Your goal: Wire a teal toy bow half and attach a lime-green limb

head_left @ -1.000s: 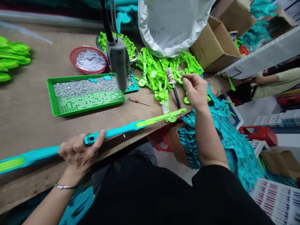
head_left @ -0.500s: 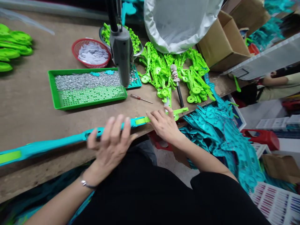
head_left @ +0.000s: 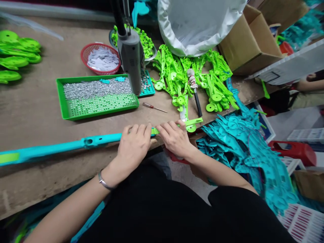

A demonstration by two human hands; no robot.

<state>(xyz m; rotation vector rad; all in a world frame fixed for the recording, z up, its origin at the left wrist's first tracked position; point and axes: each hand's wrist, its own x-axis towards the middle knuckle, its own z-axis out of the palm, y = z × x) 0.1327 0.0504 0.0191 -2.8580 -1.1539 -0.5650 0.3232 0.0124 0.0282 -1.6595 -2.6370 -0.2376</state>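
The long teal rod (head_left: 63, 147), judged light and stiff, was pinned flat on the bench (head_left: 30, 111) below the green tray (head_left: 60, 101), left hand (head_left: 134, 145) and right hand (head_left: 174, 136) pressed over its lime joint (head_left: 155, 131).

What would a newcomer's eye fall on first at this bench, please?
Probably the long teal bar along the near table edge, with the left hand and right hand pressed on its green end. Next, the heap of bright green parts at the back right, and the green tray of silver screws.
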